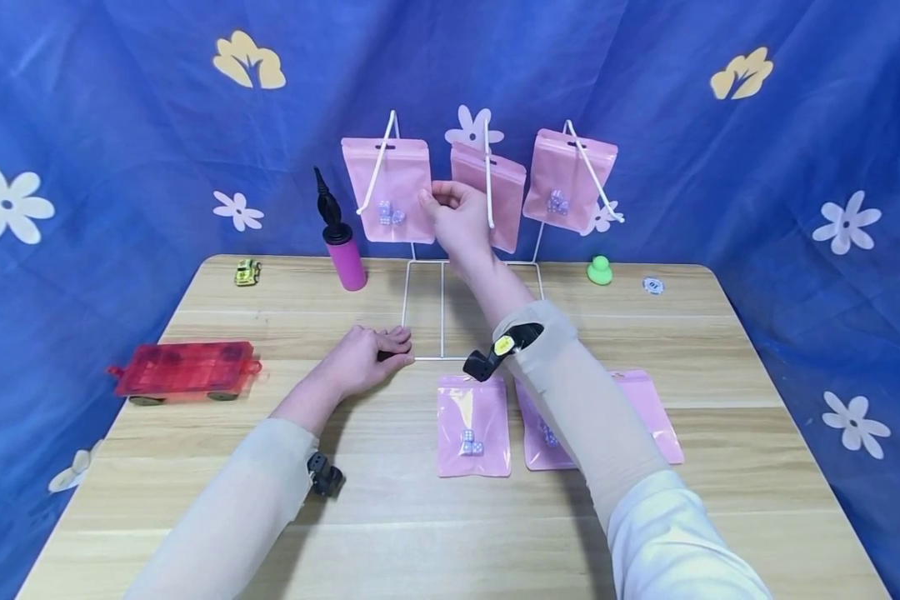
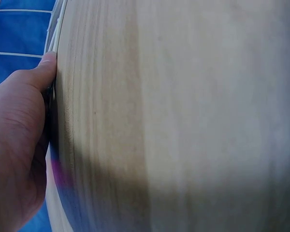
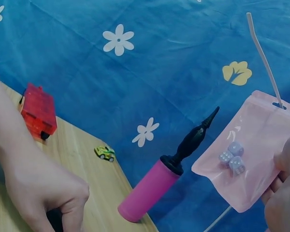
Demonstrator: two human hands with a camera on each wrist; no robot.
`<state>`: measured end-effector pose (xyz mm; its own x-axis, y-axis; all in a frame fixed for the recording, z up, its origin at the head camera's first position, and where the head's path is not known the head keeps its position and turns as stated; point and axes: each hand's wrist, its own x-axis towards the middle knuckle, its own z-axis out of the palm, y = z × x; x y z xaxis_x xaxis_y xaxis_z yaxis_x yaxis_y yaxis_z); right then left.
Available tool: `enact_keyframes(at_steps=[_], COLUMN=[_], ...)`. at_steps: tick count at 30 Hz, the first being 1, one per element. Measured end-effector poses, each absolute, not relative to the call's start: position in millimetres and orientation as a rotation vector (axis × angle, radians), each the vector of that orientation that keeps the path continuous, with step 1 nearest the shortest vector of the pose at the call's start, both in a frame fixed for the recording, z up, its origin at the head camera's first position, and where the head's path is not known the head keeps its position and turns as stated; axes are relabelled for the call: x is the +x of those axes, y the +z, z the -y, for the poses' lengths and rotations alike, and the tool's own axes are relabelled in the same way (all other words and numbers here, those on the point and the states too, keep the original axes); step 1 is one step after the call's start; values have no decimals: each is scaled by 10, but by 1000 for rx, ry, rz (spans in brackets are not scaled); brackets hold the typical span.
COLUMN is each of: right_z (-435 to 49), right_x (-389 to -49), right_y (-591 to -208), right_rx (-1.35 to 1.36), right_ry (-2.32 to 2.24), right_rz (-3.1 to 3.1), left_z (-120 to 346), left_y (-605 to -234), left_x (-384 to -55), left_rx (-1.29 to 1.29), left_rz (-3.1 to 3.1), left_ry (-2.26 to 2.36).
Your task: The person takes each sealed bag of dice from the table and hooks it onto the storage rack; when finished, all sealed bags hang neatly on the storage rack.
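Observation:
A white wire display rack (image 1: 442,310) stands at the back of the table, with pink zip bags hanging from its three hooks. My right hand (image 1: 461,221) pinches the right edge of the left hanging bag (image 1: 360,167), which holds pale purple dice (image 3: 233,158). Beside that hand hang the middle bag (image 1: 506,200) and the right bag (image 1: 562,171); dice show in the right one. My left hand (image 1: 356,358) holds the front left corner of the rack's base, thumb (image 2: 47,67) against the wire. The ends of its other fingers are partly hidden.
Several pink bags lie before the rack: one (image 1: 457,417) shows dice, others (image 1: 656,417) sit partly under my right arm. A magenta hand pump (image 1: 348,267), yellow toy car (image 1: 247,272) and red toy wagon (image 1: 187,368) are left; a green figure (image 1: 599,270) and chip (image 1: 653,286) are right.

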<state>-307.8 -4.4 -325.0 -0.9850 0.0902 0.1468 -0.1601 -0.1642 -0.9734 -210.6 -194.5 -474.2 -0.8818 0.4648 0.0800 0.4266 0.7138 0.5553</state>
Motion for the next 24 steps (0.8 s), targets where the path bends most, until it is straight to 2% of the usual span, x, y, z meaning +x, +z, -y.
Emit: enact_keyframes(at_steps=[14,24], right_z=[-305,-843], right_x=[-2790,-2436], right_y=[-3377,-3422], right_rx=[346,521], right_ry=[2154,2079], right_rz=[2127,2260], left_z=[1956,1963], left_y=[-4778,-4793], left_x=[-2114,-2136], left_rx=[799,788], left_rz=[-2850,-2854], left_ry=[953,956])
